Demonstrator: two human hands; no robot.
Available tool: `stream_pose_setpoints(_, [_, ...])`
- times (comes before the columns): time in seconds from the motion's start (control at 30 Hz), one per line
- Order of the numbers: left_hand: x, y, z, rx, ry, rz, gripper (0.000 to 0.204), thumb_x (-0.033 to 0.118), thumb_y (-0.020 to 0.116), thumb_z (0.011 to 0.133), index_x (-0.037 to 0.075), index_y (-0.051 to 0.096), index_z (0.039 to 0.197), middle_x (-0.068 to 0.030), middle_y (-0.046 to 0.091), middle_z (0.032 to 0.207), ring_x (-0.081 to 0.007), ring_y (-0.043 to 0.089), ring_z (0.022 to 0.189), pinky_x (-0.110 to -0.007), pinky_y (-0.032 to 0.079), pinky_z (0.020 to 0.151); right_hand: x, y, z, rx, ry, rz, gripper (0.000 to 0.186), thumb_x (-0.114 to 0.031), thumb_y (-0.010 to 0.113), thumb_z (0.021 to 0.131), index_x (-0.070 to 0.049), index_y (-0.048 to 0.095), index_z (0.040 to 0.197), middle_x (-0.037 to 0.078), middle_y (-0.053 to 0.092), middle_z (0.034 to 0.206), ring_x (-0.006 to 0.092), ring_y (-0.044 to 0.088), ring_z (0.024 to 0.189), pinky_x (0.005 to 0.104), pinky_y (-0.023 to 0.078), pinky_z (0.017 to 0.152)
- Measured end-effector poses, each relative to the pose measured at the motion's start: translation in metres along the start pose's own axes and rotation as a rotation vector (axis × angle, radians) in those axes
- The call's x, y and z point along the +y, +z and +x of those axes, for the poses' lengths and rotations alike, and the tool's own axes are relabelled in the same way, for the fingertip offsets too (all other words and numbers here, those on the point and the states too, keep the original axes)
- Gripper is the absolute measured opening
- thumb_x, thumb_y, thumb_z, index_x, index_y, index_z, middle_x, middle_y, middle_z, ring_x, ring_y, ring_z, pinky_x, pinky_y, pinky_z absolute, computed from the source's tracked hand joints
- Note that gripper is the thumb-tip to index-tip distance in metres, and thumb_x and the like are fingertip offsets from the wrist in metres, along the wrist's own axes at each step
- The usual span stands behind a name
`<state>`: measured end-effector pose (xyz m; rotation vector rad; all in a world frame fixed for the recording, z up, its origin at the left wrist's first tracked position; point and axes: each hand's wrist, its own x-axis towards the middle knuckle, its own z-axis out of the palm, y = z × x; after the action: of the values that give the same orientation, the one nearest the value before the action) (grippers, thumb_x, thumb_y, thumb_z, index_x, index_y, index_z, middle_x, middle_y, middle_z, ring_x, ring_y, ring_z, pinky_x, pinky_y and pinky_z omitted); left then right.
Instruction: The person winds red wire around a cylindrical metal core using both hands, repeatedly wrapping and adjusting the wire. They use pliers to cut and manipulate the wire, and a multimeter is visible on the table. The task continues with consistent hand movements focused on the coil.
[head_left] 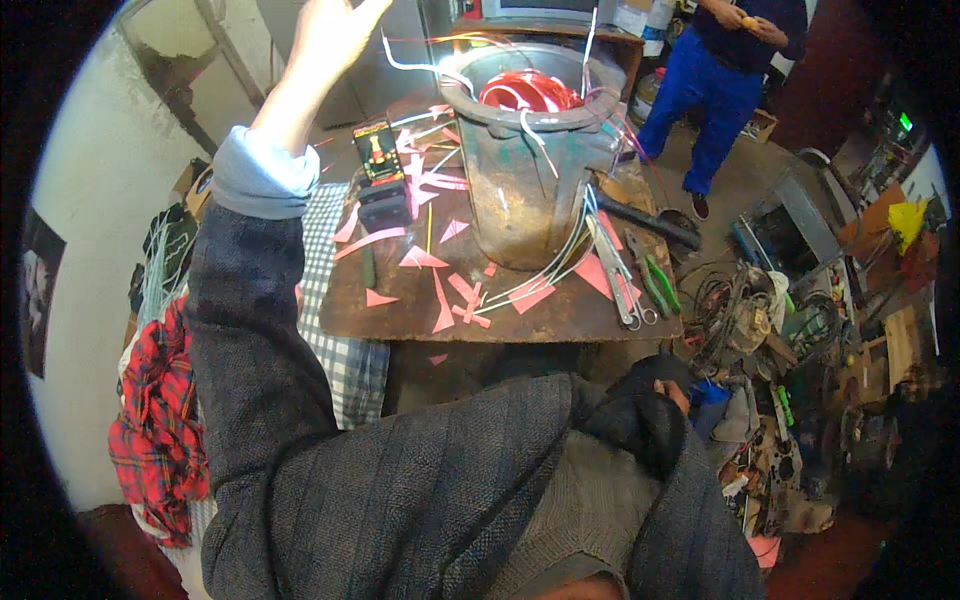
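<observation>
My left arm reaches up and forward, and my left hand (338, 28) is at the top edge, left of a worn metal motor housing (520, 200); its fingers are partly cut off and washed out by light. Red wire windings (530, 92) fill the housing's top, with white-sleeved leads rising and hanging from it. My right hand (675, 395) rests low by my body, below the table's near right corner, mostly covered by the dark sleeve. Scissors (612, 270) and green-handled pliers (655, 285) lie on the wooden table (400, 315) right of the housing.
Pink paper scraps (420, 258) and a small dark box (377, 155) lie on the table's left. A black cylindrical tool (650, 220) lies at its right. Another person in blue trousers (690, 100) stands behind, holding something small. Cable coils (735, 310) and metal parts crowd the right.
</observation>
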<state>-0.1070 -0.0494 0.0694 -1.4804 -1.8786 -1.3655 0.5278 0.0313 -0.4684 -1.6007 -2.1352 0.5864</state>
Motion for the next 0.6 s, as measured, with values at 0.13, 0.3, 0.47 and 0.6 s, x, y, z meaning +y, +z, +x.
stream_pose_setpoints(0.13, [0.022, -0.018, -0.051, 0.134, 0.174, -0.043, 0.047, 0.021, 0.07, 0.098, -0.005, 0.056, 0.135, -0.015, 0.069, 0.123, -0.0193, 0.065, 0.115, -0.032, 0.051, 0.101, -0.014, -0.004, -0.004, -0.013, 0.071, 0.036, 0.051, -0.057, 0.058, 0.098, -0.01, 0.075, 0.106, 0.021, 0.073, 0.09, 0.0449, 0.069, 0.081, 0.0557, 0.054, 0.071])
stream_pose_setpoints(0.3, [0.013, -0.024, -0.08, -0.1, -0.01, 0.004, 0.06, 0.037, 0.072, 0.097, -0.004, 0.056, 0.138, -0.02, 0.069, 0.126, -0.0232, 0.066, 0.116, -0.034, 0.051, 0.101, -0.012, 0.0, 0.007, -0.077, 0.052, -0.064, 0.053, -0.058, 0.058, 0.098, -0.008, 0.073, 0.109, 0.024, 0.073, 0.092, 0.0461, 0.069, 0.083, 0.0568, 0.054, 0.074])
stream_pose_setpoints(0.47, [-0.024, -0.008, -0.088, -0.375, -0.215, 0.067, 0.06, 0.043, 0.066, 0.1, -0.008, 0.059, 0.133, -0.0199, 0.07, 0.124, -0.0236, 0.067, 0.114, -0.034, 0.051, 0.1, -0.007, 0.009, 0.017, -0.111, 0.122, -0.089, 0.052, -0.052, 0.06, 0.1, -0.002, 0.072, 0.108, 0.026, 0.072, 0.096, 0.0475, 0.068, 0.088, 0.057, 0.053, 0.078])
stream_pose_setpoints(0.6, [-0.043, 0.009, -0.097, -0.631, -0.435, -0.239, 0.054, 0.032, 0.068, 0.1, -0.008, 0.056, 0.134, -0.018, 0.068, 0.126, -0.0226, 0.065, 0.118, -0.035, 0.05, 0.102, -0.004, 0.01, 0.02, -0.122, 0.114, -0.045, 0.046, -0.048, 0.062, 0.099, -0.004, 0.073, 0.107, 0.026, 0.073, 0.095, 0.0471, 0.069, 0.09, 0.0555, 0.054, 0.08])
